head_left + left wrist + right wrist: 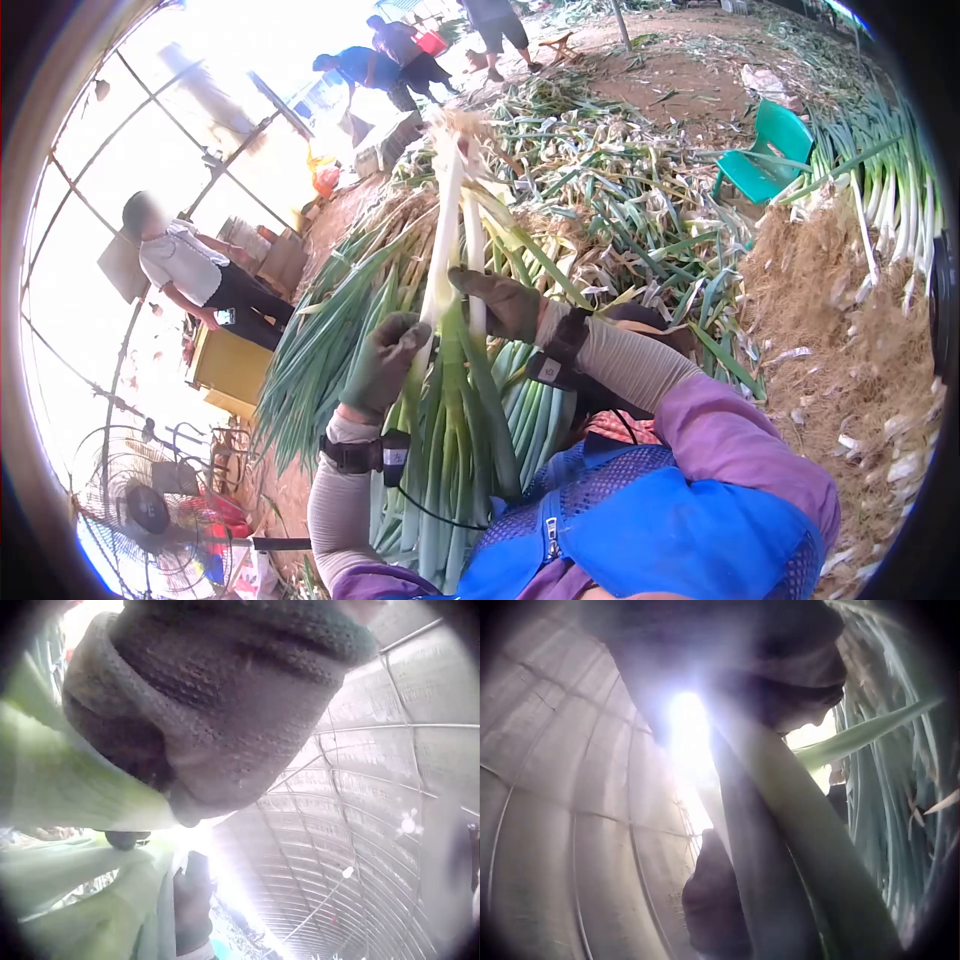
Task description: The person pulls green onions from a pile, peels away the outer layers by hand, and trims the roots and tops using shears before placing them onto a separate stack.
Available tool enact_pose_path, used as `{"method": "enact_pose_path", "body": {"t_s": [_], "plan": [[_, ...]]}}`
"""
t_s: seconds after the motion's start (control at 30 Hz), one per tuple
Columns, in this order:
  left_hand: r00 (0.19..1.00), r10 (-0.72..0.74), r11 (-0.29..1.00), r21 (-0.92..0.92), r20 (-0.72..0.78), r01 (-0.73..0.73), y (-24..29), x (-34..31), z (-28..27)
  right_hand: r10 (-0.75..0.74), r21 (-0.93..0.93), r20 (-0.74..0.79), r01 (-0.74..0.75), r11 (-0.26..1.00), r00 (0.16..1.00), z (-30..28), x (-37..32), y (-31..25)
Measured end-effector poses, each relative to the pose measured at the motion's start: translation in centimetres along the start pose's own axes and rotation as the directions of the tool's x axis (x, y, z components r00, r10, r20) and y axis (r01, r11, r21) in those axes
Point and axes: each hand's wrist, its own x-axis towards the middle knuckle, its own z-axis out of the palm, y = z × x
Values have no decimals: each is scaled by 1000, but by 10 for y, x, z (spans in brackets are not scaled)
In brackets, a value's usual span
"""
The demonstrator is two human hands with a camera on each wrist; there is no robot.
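Note:
A large green onion (440, 260) stands roughly upright in front of the body, white stalk and roots uppermost, long green leaves hanging down. My gloved left hand (385, 365) pinches its stalk from the left, just below the white part. From the right, my gloved right hand (497, 303) grips it slightly higher. In the left wrist view, curled glove fingers (217, 712) lie against the pale green stalk (67, 772). The right wrist view shows green leaves (802, 825) running down from the dark glove (742, 656). A second white stalk (473, 250) is close behind.
Heaped green onions (330, 320) lie in front and left. Leaf scraps (600, 180) cover the ground beyond. A green chair (770, 155) stands right, near stacked onions (890, 190) and a root pile (820, 290). A fan (145, 510) and a standing person (190, 260) are left.

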Motion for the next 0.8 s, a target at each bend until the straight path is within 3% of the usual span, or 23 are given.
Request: {"method": "enact_pose_path", "body": {"t_s": [0.03, 0.13, 0.17, 0.2, 0.27, 0.3, 0.33, 0.4, 0.47, 0.5, 0.6, 0.63, 0.67, 0.73, 0.77, 0.8], "plan": [[1000, 23, 999, -49, -21, -24, 0, 5, 2, -5, -26, 85, 8, 1000, 996, 2, 0, 0], [992, 86, 993, -67, -97, -93, 2, 8, 8, 12, -175, 149, 14, 985, 989, 5, 12, -10], [990, 107, 992, -53, -88, -112, -3, 10, 8, -50, -259, 131, 83, 962, 990, 2, 11, -10], [976, 183, 983, 40, -118, -179, -2, 9, 12, -113, -344, 113, 145, 928, 987, 0, 9, -10], [926, 340, 925, 233, -163, -299, 3, 3, 28, -146, -271, 44, 152, 951, 988, -3, 10, -13], [869, 461, 857, 344, -179, -384, 15, -9, 38, -173, -213, -94, 150, 965, 980, 0, 12, -17], [914, 402, 879, 296, -42, -373, 24, -23, 37, -167, -220, -209, 120, 968, 963, 3, 18, -28], [932, 270, 924, 207, 241, -321, 36, -56, 36, -246, -248, -275, 179, 952, 929, -6, 20, -53], [842, 70, 966, 174, 535, -191, 42, -91, 34, -396, -297, -298, 310, 903, 869, -35, 33, -73], [828, -105, 969, 245, 551, -40, 43, -110, 30, -434, -295, -354, 341, 892, 829, -47, 37, -84], [725, -506, 852, 401, 467, 337, -2, -174, 1, -537, -270, -399, 465, 843, 743, -95, 40, -114], [672, -664, 716, 540, 329, 443, -14, -192, -8, -557, -243, -388, 502, 830, 734, -125, 46, -121], [595, -786, 544, 644, 166, 538, -27, -213, -18, -602, -264, -449, 546, 795, 660, -147, 50, -126], [540, -842, 387, 691, -6, 611, -89, -271, -51, -574, -168, -554, 594, 787, 603, -164, 43, -132], [484, -872, 309, 690, -68, 654, -70, -273, -43, -513, -119, -606, 568, 814, 608, -164, 35, -132], [567, -819, 412, 597, -89, 688, -56, -272, -37, -450, -69, -654, 545, 836, 608, -160, 27, -130]]}}
